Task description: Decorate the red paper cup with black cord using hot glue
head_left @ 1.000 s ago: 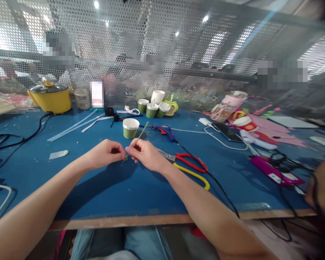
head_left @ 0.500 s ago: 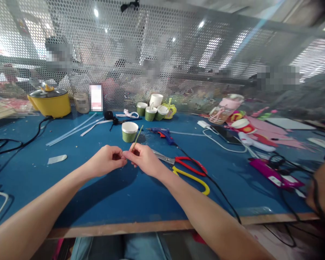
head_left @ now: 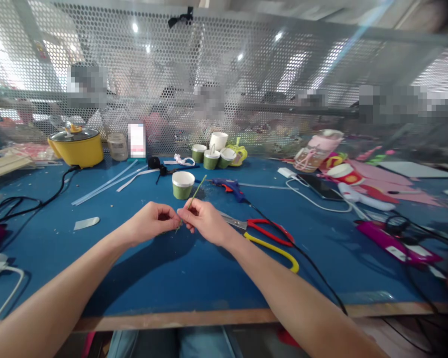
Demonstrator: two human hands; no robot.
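Green strand (head_left: 197,189), pinched by right hand (head_left: 202,219), partly hidden, left hand (head_left: 151,222), grip unclear

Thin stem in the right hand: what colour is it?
The stem is green; it shows best in the head view.

Single head view; faces forward, down; blue table (head_left: 164,283) near, perforated screen (head_left: 231,64) beyond.
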